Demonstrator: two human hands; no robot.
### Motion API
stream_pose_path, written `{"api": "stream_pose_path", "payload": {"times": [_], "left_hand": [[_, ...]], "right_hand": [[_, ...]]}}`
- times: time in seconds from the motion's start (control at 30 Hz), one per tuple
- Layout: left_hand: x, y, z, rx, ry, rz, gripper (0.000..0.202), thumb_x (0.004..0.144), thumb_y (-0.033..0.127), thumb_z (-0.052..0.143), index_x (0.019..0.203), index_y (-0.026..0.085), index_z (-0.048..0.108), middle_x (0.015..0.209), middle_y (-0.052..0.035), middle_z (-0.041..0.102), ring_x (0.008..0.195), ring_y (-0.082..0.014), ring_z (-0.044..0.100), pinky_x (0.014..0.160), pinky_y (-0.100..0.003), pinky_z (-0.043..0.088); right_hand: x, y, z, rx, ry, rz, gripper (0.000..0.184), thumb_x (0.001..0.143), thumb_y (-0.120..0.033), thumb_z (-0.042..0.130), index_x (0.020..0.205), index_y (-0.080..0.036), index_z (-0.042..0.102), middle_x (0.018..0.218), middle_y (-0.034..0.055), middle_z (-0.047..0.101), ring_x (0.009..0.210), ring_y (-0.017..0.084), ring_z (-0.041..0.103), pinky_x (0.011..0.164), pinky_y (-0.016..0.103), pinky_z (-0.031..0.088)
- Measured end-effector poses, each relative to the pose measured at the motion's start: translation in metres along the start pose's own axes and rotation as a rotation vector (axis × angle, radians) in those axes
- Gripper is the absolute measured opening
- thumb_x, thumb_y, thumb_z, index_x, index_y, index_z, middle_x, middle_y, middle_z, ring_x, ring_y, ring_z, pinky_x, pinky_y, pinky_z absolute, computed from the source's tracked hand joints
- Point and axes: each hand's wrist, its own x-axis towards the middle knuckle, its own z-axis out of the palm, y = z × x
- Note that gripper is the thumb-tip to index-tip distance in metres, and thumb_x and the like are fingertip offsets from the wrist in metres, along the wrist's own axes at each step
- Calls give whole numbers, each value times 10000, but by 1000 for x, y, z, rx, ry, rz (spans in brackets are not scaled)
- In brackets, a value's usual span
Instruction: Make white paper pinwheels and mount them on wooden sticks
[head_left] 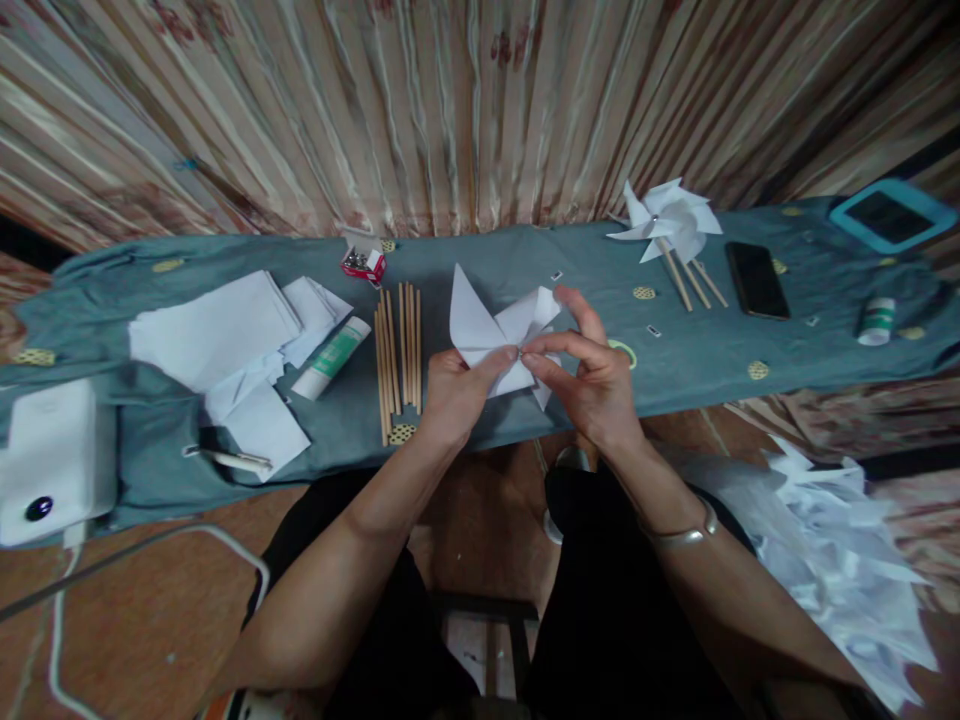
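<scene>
Both my hands hold a white folded paper pinwheel (480,325) above the front edge of a blue-grey cloth-covered table (525,260). My left hand (454,395) grips it from below, fingers closed at its centre. My right hand (589,370) pinches the centre from the right, thumb and forefinger together on what looks like a small pin. A row of wooden sticks (397,355) lies just left of my left hand. A white glue stick with a green label (330,358) lies beyond them.
Sheets of white paper (225,335) lie at the left, with a red box of pins (364,263) behind. Finished pinwheels on sticks (671,230), a black phone (756,280) and a small bottle (876,320) are at the right. Paper scraps (840,560) pile by my right knee.
</scene>
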Motion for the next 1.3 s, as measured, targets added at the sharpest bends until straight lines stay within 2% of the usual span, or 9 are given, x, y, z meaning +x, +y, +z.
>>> {"api": "stream_pose_path", "payload": {"times": [0.67,0.93,1.3], "left_hand": [[-1,-1,-1,-21,3,9,169,594,230,842,715,156,751,744,-23,739,658,-144,650,675,-273,501],[-2,-1,-3,33,-14,21,160,606,240,817,718,151,745,733,-16,747,640,-122,643,661,-249,504],[-2,0,-7,149,-28,22,176,606,269,810,725,152,754,741,-26,752,660,-146,656,658,-264,509]], "right_hand": [[-1,2,2,55,-14,46,76,835,-326,699,839,-256,728,1427,-3,531,1411,243,401,1176,464,306],[0,2,2,175,2,96,81,770,-329,757,802,-255,749,1405,9,562,1409,260,400,1187,466,261],[0,2,4,253,2,201,86,719,-325,782,757,-254,753,1332,17,612,1316,262,499,1153,484,308]]}}
